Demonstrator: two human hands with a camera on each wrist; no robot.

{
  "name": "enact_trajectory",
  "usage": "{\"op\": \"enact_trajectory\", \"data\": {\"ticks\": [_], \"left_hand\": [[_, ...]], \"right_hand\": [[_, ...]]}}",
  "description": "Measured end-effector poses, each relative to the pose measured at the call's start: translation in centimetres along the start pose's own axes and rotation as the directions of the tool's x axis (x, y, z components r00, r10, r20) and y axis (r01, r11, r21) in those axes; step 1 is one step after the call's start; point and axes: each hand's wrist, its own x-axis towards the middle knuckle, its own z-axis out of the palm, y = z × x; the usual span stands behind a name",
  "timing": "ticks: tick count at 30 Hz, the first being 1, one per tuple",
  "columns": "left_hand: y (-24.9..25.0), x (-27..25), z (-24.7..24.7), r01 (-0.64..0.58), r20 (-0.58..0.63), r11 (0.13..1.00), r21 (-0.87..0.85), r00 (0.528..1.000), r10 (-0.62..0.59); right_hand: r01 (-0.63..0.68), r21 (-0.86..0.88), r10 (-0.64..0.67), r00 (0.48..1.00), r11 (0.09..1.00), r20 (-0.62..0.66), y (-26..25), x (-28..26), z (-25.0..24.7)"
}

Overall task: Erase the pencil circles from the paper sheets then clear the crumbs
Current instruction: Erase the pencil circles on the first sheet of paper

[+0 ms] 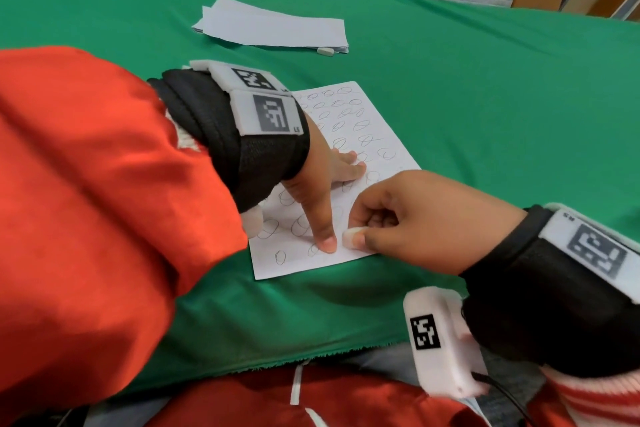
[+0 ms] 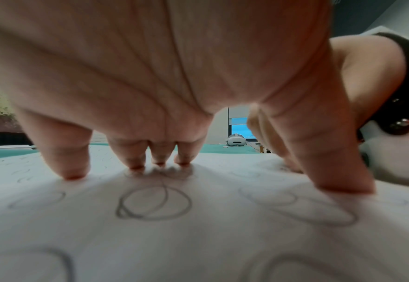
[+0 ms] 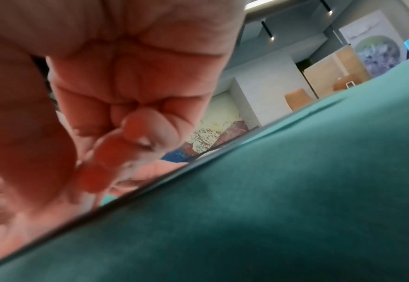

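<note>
A white paper sheet (image 1: 374, 114) covered in pencil circles (image 1: 341, 142) lies on the green cloth in front of me. My left hand (image 1: 325, 191) presses it flat with spread straight fingers, the thumb tip near the sheet's front edge. In the left wrist view the fingertips (image 2: 74, 171) rest on the sheet (image 2: 198, 248) among drawn circles (image 2: 154, 202). My right hand (image 1: 391, 218) pinches a small white eraser (image 1: 351, 236) against the sheet's front right corner, right beside the left thumb. In the right wrist view my right hand (image 3: 102, 114) is curled; the eraser is hidden there.
A stack of white sheets (image 1: 273, 28) lies farther back on the green tablecloth (image 1: 502, 97), with a second small eraser (image 1: 325, 51) at its front edge. The cloth's frayed front edge (image 1: 311, 357) runs just before my lap. Chairs stand beyond the table.
</note>
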Motion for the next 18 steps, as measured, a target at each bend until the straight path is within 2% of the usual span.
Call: {"op": "enact_trajectory", "data": {"ticks": [5,10,15,18], "left_hand": [[0.06,-0.12,-0.1,0.008,-0.007,1.0,-0.001,1.0,-0.008],[-0.27,0.26,0.07,0.003,0.015,1.0,-0.014,1.0,-0.003],[-0.21,0.29,0.08,-0.002,0.012,0.999,-0.038,1.0,0.002],[-0.28,0.38,0.12,-0.003,0.013,1.0,-0.025,1.0,0.003]], "right_hand": [[-0.07,-0.012,0.068,0.991,0.997,-0.113,0.81,0.71,-0.26],[0.01,0.017,-0.01,0.999,1.0,-0.031,0.59,-0.01,0.13],[-0.042,0.025,0.045,0.99,0.999,-0.135,1.03,0.64,0.08],[0.027,0.026,-0.026,0.998,0.999,-0.055,0.63,0.05,0.24]]}}
